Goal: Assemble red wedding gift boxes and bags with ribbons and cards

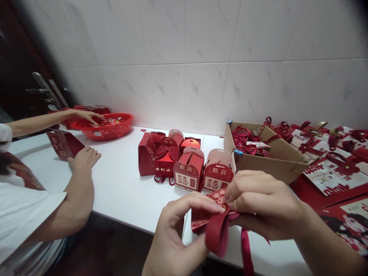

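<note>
Between my two hands, above the table's front edge, is a small red patterned gift box (199,219) with a wide dark red strap looped on its near side. My left hand (179,226) is closed on the box, thumb below and fingers across the top. The fingers of my right hand (258,201) pinch at the top of the box near the strap; what exactly lies between those fingertips is hidden. A dark red ribbon (246,251) hangs down below my right hand. Just behind stand several red gift boxes (188,168) with gold and white lettering.
A cardboard box (276,163) of dark red ribbons stands at the right, beside many red gift bags (330,168). At the left, a co-worker's hand (89,116) reaches into a red plastic basin (112,130) of wrapped sweets; the other (84,158) rests by an open red box (64,143).
</note>
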